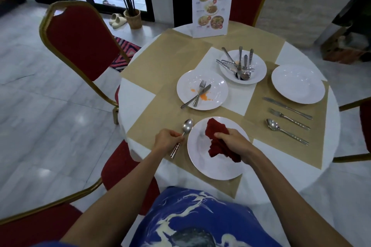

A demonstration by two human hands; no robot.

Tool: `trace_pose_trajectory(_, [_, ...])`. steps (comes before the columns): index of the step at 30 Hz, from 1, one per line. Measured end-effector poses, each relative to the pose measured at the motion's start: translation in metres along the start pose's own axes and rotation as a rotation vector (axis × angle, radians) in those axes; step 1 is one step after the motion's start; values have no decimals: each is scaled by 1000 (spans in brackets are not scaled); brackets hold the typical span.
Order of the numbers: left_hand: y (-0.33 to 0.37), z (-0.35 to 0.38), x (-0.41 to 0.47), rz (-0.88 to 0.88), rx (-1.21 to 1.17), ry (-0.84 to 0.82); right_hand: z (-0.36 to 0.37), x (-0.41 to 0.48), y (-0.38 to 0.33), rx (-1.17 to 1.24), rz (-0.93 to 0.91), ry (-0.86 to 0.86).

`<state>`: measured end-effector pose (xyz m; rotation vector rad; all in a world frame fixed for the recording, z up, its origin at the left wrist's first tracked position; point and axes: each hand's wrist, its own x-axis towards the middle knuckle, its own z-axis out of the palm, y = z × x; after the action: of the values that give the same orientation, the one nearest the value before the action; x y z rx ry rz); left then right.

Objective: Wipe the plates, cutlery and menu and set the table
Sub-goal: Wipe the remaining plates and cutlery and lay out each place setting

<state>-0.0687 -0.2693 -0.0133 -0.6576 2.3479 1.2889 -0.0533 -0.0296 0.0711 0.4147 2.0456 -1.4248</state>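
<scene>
Left hand [167, 140] closed around handle of a shiny metal spoon [183, 136], bowl pointing away, just left of the near round white plate [202, 164]. Right hand [230, 142] clutches a crumpled dark red cloth [215, 136] over that plate. Stained white plate [215, 94] with fork and knife beyond. Printed picture menu [211, 2] upright at far edge of the round table [301, 166].

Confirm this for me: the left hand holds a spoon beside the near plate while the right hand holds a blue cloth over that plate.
Not quite. The head view shows the cloth is dark red, not blue. The rest holds: the left hand grips the spoon beside the near plate, and the right hand holds the cloth over it.
</scene>
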Motion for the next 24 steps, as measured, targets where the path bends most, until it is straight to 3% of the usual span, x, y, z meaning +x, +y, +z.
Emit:
trace_pose_trajectory(11, [22, 11, 21, 118, 224, 35, -4, 1, 18, 21, 41, 58])
trace_pose_trajectory(24, [26, 17, 14, 142, 208, 66, -9, 9, 25, 37, 62, 72])
